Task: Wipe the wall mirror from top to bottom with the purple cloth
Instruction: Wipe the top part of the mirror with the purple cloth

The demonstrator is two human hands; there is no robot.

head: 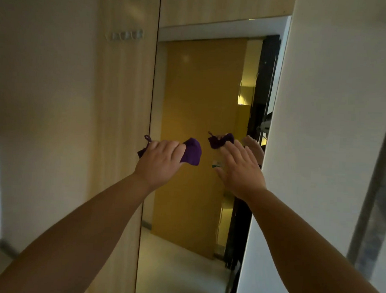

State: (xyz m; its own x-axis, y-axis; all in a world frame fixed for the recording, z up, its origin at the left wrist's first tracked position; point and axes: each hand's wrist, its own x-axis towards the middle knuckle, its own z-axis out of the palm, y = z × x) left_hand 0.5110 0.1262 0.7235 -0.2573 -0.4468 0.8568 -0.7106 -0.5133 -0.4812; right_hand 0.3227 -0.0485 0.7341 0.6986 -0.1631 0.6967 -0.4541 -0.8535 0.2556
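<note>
A tall wall mirror (196,97) fills the middle of the head view, between a wood panel on the left and a white wall on the right. It reflects a yellow door and a pale floor. My left hand (162,162) is shut on the bunched purple cloth (193,152), at about mid height near the mirror's left edge. A small loop of the cloth sticks out above my knuckles. My right hand (239,170) is open and flat, fingers apart, in front of the mirror's right side. The glass shows the reflected cloth and both hands.
A light wood panel (122,121) with a row of small hooks (124,35) borders the mirror on the left. A white wall corner (321,129) juts out on the right, close to my right forearm. A wood board runs above the mirror.
</note>
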